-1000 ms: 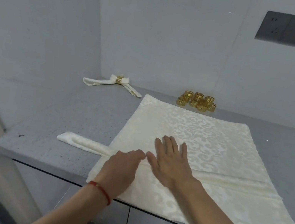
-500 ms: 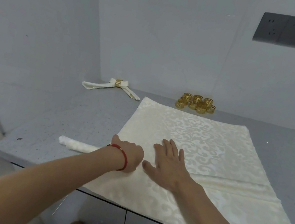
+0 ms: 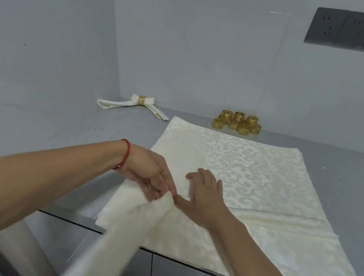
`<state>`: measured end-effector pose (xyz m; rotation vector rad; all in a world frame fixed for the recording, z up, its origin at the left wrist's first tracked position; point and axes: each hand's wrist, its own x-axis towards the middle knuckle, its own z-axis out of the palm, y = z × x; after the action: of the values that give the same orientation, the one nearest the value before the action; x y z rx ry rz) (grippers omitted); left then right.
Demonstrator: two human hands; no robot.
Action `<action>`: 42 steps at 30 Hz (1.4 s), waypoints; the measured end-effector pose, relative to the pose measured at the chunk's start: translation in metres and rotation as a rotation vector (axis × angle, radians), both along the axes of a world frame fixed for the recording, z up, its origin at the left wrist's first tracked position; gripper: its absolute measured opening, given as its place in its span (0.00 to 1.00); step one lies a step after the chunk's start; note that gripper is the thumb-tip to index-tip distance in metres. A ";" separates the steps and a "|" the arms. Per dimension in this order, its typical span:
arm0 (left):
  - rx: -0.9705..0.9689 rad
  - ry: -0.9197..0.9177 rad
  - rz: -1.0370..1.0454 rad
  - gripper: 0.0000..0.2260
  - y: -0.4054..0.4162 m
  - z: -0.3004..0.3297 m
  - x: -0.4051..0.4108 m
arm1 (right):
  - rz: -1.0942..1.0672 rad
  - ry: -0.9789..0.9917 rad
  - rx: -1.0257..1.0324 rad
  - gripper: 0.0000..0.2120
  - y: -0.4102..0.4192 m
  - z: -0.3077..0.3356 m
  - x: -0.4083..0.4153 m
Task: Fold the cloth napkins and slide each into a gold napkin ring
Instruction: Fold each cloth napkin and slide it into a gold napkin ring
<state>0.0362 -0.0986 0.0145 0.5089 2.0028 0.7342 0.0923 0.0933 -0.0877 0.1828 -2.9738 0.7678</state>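
Now the rolled end of the napkin strip (image 3: 135, 221), which lay flat on the grey counter (image 3: 58, 122) to the left a moment ago, has been lifted and swung toward the camera, pinched in the curled fingers of the left hand (image 3: 150, 176). The right hand (image 3: 205, 194) is kept flat, fingers straight, pressing the strip's middle onto the spread damask cloth (image 3: 266, 176). A bend at the midpoint seems begun, ahead of ringing. Loose gold napkin rings (image 3: 238, 123) wait behind; one finished napkin (image 3: 133, 105) lies at back left.
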 end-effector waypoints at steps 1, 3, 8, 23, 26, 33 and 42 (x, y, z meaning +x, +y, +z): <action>0.027 0.031 -0.030 0.12 -0.003 -0.004 0.000 | -0.011 0.007 -0.016 0.41 0.000 0.001 0.000; 0.057 0.181 -0.070 0.09 -0.003 -0.014 0.005 | -0.032 0.002 -0.037 0.42 0.000 0.004 -0.001; 0.045 0.459 -0.076 0.08 0.008 -0.038 0.007 | 0.032 -0.177 -0.404 0.21 0.021 0.026 0.001; -0.149 0.624 -0.049 0.11 0.033 -0.044 0.000 | -0.020 -0.495 0.405 0.12 0.068 0.083 0.013; -0.208 0.651 -0.051 0.09 0.041 -0.041 0.004 | -0.022 -0.443 0.493 0.13 0.057 0.087 0.014; -0.286 0.662 -0.067 0.10 0.047 -0.038 0.003 | -0.022 -0.099 0.859 0.06 0.023 0.082 0.018; -0.293 0.689 -0.059 0.09 0.042 -0.032 0.000 | 0.080 -0.748 -0.048 0.14 0.057 0.128 0.006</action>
<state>0.0360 -0.0570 -0.0179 0.7033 2.6601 0.2197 0.0985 0.1506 0.0399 0.0049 -3.6471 1.1224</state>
